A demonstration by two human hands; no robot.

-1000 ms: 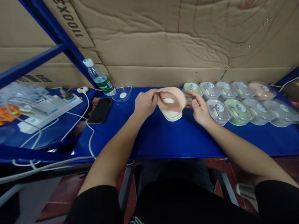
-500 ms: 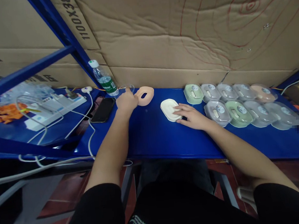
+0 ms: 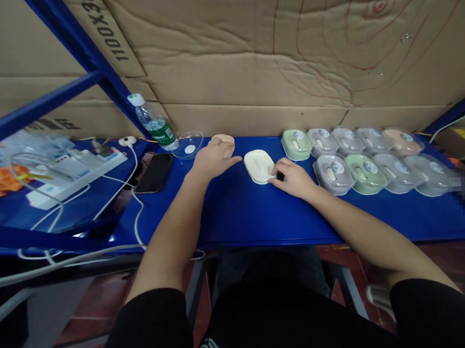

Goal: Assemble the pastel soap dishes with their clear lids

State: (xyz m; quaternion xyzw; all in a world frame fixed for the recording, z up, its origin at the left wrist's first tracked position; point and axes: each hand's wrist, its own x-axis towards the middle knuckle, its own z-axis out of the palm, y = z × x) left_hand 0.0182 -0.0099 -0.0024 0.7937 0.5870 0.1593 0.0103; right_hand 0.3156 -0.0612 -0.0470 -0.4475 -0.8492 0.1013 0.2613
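done: nine lidded boxes | pending: cream tray, peach insert, clear lid | right hand: pinching cream tray | left hand: at peach insert (can't tell grip)

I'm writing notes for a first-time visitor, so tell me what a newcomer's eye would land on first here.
Probably the two rows of clear-lidded containers in green, grey and pink, on the right of the blue table. Next might come the cream dish at the middle, by the right hand, and the red rings drawn on the cardboard behind.
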